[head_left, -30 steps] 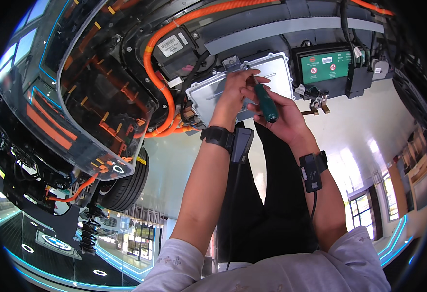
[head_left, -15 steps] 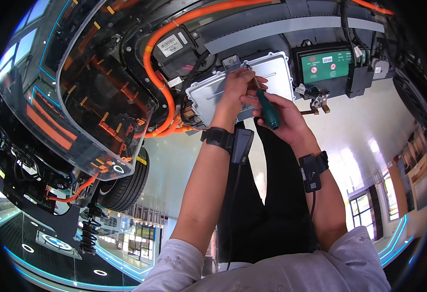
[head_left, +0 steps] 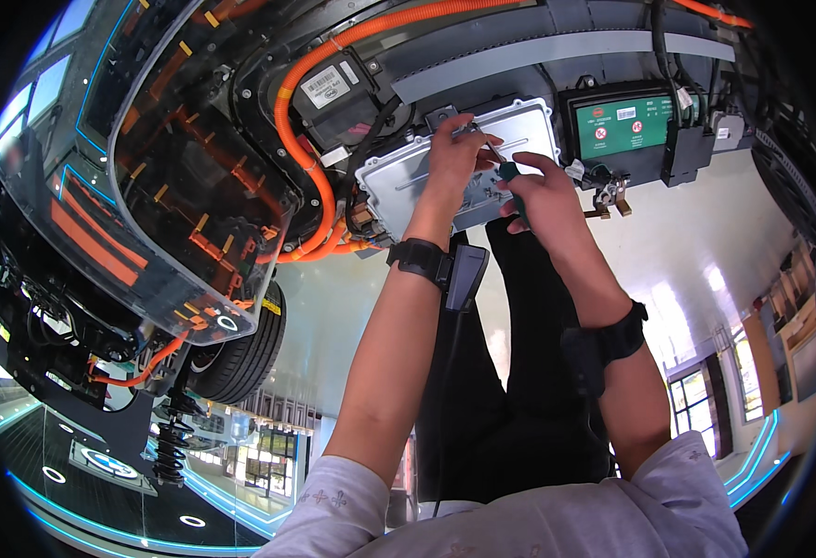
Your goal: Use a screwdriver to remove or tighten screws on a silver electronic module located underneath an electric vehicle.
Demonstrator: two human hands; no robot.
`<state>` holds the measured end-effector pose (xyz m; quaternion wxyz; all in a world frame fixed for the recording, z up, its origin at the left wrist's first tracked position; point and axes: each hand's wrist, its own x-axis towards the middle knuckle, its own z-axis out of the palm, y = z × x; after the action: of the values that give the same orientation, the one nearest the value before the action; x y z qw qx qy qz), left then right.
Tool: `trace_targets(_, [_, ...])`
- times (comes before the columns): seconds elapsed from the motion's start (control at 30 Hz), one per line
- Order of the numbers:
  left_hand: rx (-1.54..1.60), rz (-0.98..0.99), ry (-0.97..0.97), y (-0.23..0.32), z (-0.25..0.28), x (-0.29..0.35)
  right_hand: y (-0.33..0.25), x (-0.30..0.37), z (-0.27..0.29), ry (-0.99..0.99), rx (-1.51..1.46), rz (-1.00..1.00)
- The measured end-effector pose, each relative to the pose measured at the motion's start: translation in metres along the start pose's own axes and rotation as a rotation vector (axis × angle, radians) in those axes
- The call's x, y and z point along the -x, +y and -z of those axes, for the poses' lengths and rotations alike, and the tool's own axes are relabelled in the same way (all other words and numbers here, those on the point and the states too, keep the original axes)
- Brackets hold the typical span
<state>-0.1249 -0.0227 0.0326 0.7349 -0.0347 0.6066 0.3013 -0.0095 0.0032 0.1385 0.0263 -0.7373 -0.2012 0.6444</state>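
Green-handled screwdriver [head_left: 508, 171] in the right hand [head_left: 549, 199], whose fingers are wrapped round the handle and cover much of it; its thin metal shaft slants up and to the left, above the face of a silver metal box [head_left: 534, 141], toward that box's upper edge; the left hand [head_left: 452, 166] is over the middle of the same box, its fingers bent beside the far end of the shaft; whether they pinch the tip or anything small, I cannot tell; small dark marks on the box between the hands are too unclear to name, parts or reflections.

Black straps circle both wrists, the left one [head_left: 417, 259] carrying a dark device [head_left: 464, 277]; left of the box a thick orange conduit [head_left: 283, 113] curves down past a black module [head_left: 331, 86] with a white label; to the right sits a black case with a green label [head_left: 623, 126]; farther left are a clear curved cover [head_left: 171, 288] and, beside its lower end, a tyre [head_left: 252, 361].
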Motion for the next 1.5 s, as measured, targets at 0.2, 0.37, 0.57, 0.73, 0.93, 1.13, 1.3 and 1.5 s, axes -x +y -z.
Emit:
trace_targets(0.2, [0.042,0.007,0.061,-0.006,0.002,-0.006,-0.012,0.02,-0.011,0.264,0.778,0.641])
trace_targets(0.37, [-0.202,-0.255,0.082,-0.027,0.013,-0.018,-0.012,0.017,-0.013,0.241,0.875,0.829])
trace_targets(0.57, [-0.38,-0.294,0.146,-0.026,0.006,-0.019,-0.014,0.01,-0.003,0.261,0.787,0.994])
trace_targets(0.73, [-0.464,-0.364,0.211,-0.026,0.005,-0.018,-0.022,0.014,-0.008,0.295,0.806,0.784])
trace_targets(0.93, [-0.679,-0.506,0.34,-0.027,0.003,-0.02,-0.034,0.023,-0.005,0.23,0.961,0.797])
trace_targets(1.13, [-0.772,-0.675,0.424,-0.032,0.002,-0.023,-0.033,0.02,-0.004,0.231,0.909,0.792])
trace_targets(1.3, [-0.806,-0.722,0.443,-0.03,0.003,-0.026,-0.041,0.022,-0.005,0.137,0.955,0.942])
trace_targets(1.5, [-0.867,-0.756,0.453,-0.028,0.001,-0.024,-0.037,0.02,-0.003,0.315,0.907,0.658])
